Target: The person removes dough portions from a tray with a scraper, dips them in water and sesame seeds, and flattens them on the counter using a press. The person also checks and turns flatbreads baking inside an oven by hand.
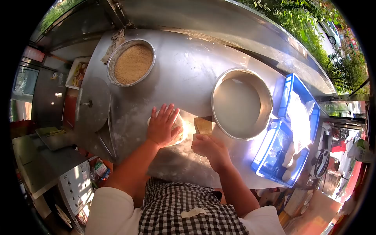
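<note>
Under my left hand (163, 126) lies a round, flat piece of pale dough (179, 122) on the metal table (184, 90). The fingers of that hand are spread and its palm presses on the dough. Just to the right, my right hand (209, 148) is closed round the lower end of a flat tan scraper (203, 125), whose blade points away from me. Beyond the scraper, at its right, stands a large round metal pot (265, 90) holding a cloudy liquid.
A metal bowl (111, 70) of brown crumbs stands at the back left, with a crumpled cloth (114, 45) beside it. A round metal lid (94, 103) is at the left edge. Blue crates (270, 147) holding a white bag (299, 121) are at the right.
</note>
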